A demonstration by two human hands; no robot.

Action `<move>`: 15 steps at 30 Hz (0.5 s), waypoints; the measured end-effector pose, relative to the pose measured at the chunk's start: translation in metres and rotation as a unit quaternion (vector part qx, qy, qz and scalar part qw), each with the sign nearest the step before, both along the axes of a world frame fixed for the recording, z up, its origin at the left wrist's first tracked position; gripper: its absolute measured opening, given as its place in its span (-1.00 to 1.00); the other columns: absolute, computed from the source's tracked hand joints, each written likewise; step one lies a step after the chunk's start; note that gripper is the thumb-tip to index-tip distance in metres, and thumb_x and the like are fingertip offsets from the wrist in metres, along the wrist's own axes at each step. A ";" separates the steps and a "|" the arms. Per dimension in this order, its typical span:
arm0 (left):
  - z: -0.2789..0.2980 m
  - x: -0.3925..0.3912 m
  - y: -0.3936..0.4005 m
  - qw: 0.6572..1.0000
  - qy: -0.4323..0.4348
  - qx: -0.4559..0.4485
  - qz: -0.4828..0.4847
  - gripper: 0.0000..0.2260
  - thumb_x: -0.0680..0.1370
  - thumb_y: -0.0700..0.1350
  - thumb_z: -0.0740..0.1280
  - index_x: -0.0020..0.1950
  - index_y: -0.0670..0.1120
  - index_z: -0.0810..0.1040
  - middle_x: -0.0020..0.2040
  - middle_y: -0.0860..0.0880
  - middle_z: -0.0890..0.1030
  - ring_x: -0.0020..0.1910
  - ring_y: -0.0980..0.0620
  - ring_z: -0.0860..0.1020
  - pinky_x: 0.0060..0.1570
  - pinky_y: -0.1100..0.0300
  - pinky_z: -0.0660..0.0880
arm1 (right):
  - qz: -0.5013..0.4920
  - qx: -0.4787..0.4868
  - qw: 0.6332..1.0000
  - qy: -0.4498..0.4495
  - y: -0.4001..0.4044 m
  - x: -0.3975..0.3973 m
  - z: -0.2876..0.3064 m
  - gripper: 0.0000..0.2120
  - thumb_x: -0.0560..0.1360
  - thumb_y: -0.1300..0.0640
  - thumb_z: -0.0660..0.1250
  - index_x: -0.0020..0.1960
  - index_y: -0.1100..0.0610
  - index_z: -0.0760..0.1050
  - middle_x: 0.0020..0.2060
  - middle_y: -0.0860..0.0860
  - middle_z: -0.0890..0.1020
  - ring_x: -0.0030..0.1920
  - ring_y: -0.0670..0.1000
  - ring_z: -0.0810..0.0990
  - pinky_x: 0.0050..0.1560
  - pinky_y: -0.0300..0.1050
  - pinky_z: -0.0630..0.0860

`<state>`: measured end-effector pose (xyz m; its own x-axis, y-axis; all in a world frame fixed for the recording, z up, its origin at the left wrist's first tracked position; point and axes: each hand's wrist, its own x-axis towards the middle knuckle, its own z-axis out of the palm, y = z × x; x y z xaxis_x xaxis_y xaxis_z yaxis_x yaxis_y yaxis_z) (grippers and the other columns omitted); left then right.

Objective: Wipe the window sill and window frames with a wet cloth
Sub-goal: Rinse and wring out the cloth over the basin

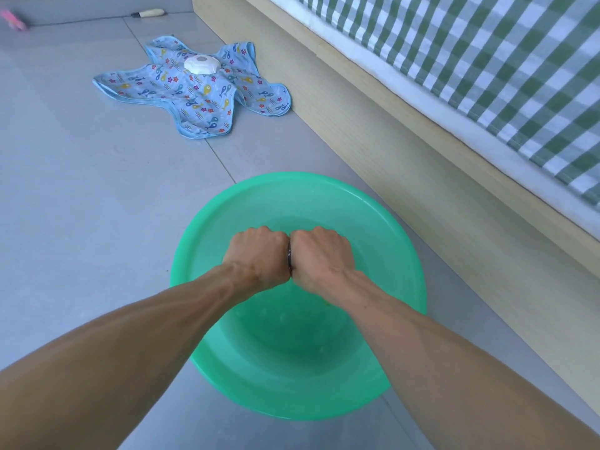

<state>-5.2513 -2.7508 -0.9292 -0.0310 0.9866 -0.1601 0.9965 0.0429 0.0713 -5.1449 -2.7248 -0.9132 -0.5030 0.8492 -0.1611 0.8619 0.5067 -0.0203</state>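
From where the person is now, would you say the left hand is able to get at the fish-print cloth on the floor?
Probably not without moving closer. The left hand is clenched beside the right hand over the green basin, and the fish-print cloth lies well beyond it. The floor between is bare, so nothing blocks the way.

Grey tiled floor (81,196) beside a wooden bed frame (406,151), green-checked sheet (487,53).

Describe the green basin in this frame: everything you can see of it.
The green basin is round, translucent-looking plastic with a wide flat rim, standing upright on the grey tiled floor beside the wooden bed base. Both fists, left hand and right hand, are over its bowl. Water level unclear.
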 end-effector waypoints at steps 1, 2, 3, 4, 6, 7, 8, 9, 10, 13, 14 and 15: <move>-0.002 0.000 0.000 1.000 -0.001 0.004 0.003 -0.84 0.46 -0.11 0.26 0.00 -0.06 0.55 -0.03 -0.15 0.61 -0.02 -0.21 0.59 -0.18 0.10 0.38 | 0.002 -0.003 1.000 0.002 0.001 0.000 0.001 -0.76 0.43 0.23 0.30 0.08 0.08 0.57 0.02 0.13 0.65 0.04 0.23 0.61 -0.18 -0.08 0.33; -0.004 0.000 -0.001 1.000 -0.007 0.010 0.009 -0.83 0.46 -0.11 0.26 0.02 -0.06 0.56 -0.02 -0.16 0.61 -0.01 -0.23 0.58 -0.18 0.10 0.37 | 0.005 -0.007 1.000 0.008 0.002 0.000 0.001 -0.76 0.43 0.23 0.31 0.08 0.08 0.56 0.02 0.14 0.64 0.04 0.23 0.61 -0.18 -0.07 0.33; -0.005 0.000 -0.002 1.000 -0.015 0.020 0.019 -0.82 0.47 -0.12 0.25 0.03 -0.07 0.55 -0.01 -0.17 0.61 -0.01 -0.23 0.58 -0.19 0.10 0.35 | 0.006 -0.008 1.000 0.013 0.004 0.000 0.003 -0.76 0.43 0.23 0.30 0.08 0.08 0.56 0.02 0.14 0.64 0.04 0.23 0.60 -0.18 -0.07 0.33; -0.006 0.000 -0.002 0.999 -0.022 0.034 0.027 -0.83 0.47 -0.13 0.24 0.02 -0.07 0.54 -0.01 -0.18 0.61 -0.01 -0.24 0.57 -0.19 0.10 0.34 | 0.004 -0.010 1.000 0.020 0.005 0.001 0.004 -0.76 0.43 0.24 0.30 0.07 0.08 0.55 0.01 0.14 0.64 0.03 0.24 0.60 -0.19 -0.06 0.32; -0.006 0.001 0.000 0.997 -0.020 0.062 0.029 -0.85 0.48 -0.14 0.23 0.00 -0.07 0.52 -0.02 -0.18 0.62 -0.03 -0.25 0.57 -0.21 0.10 0.32 | -0.016 -0.019 0.999 0.036 0.007 0.001 0.006 -0.78 0.41 0.25 0.29 0.02 0.08 0.56 -0.04 0.13 0.63 -0.03 0.23 0.60 -0.21 -0.07 0.32; -0.006 0.001 0.001 0.997 -0.018 0.073 0.024 -0.89 0.49 -0.14 0.22 -0.03 -0.07 0.50 -0.03 -0.17 0.62 -0.04 -0.25 0.57 -0.22 0.10 0.31 | -0.032 -0.027 0.998 0.045 0.008 0.000 0.006 -0.79 0.39 0.26 0.29 -0.01 0.08 0.56 -0.07 0.12 0.63 -0.08 0.23 0.58 -0.22 -0.07 0.33; -0.006 0.000 0.002 0.996 -0.015 0.081 0.020 -0.94 0.50 -0.14 0.21 -0.07 -0.05 0.45 -0.04 -0.16 0.62 -0.04 -0.24 0.58 -0.23 0.10 0.30 | -0.050 -0.033 0.997 0.053 0.008 0.000 0.006 -0.80 0.38 0.27 0.29 -0.04 0.08 0.56 -0.10 0.12 0.63 -0.12 0.22 0.56 -0.23 -0.08 0.33; -0.006 0.000 0.003 0.996 -0.015 0.086 0.015 -0.98 0.50 -0.15 0.20 -0.11 -0.03 0.40 -0.05 -0.15 0.62 -0.05 -0.24 0.58 -0.24 0.10 0.29 | -0.067 -0.040 0.995 0.062 0.007 -0.001 0.006 -0.81 0.38 0.27 0.29 -0.06 0.08 0.56 -0.11 0.12 0.63 -0.15 0.22 0.54 -0.23 -0.08 0.34; -0.007 -0.001 0.004 0.996 -0.012 0.092 0.012 -0.94 0.50 -0.16 0.20 -0.13 -0.02 0.34 -0.06 -0.14 0.62 -0.07 -0.23 0.58 -0.25 0.10 0.28 | -0.081 -0.045 0.993 0.071 0.007 -0.002 0.004 -0.82 0.38 0.27 0.29 -0.07 0.08 0.55 -0.12 0.12 0.64 -0.17 0.21 0.51 -0.23 -0.08 0.35; -0.011 -0.002 0.004 0.995 -0.022 0.099 0.002 -0.90 0.50 -0.20 0.20 -0.14 -0.03 0.31 -0.08 -0.12 0.61 -0.09 -0.22 0.56 -0.26 0.09 0.26 | -0.117 -0.057 0.987 0.090 0.003 -0.004 -0.003 -0.83 0.40 0.26 0.27 -0.07 0.08 0.56 -0.11 0.12 0.64 -0.21 0.18 0.43 -0.23 -0.08 0.35; -0.013 -0.002 0.004 0.995 -0.027 0.096 0.001 -0.90 0.49 -0.20 0.20 -0.13 -0.03 0.31 -0.08 -0.13 0.61 -0.09 -0.22 0.56 -0.26 0.09 0.26 | -0.125 -0.059 0.986 0.092 0.002 -0.004 -0.005 -0.83 0.41 0.25 0.27 -0.06 0.09 0.57 -0.10 0.12 0.65 -0.21 0.18 0.44 -0.22 -0.08 0.36; -0.013 -0.002 0.003 0.995 -0.032 0.092 -0.003 -0.91 0.49 -0.20 0.21 -0.13 -0.03 0.33 -0.07 -0.13 0.61 -0.08 -0.22 0.56 -0.26 0.09 0.27 | -0.131 -0.061 0.985 0.093 0.001 -0.004 -0.007 -0.83 0.41 0.25 0.26 -0.06 0.09 0.57 -0.10 0.12 0.65 -0.20 0.19 0.48 -0.22 -0.08 0.36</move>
<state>-5.2533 -2.7477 -0.9427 -0.0202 0.9996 0.0219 0.9900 0.0169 0.1403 -5.1493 -2.7236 -0.9201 -0.2999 0.9337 -0.1958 0.9382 0.2515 -0.2380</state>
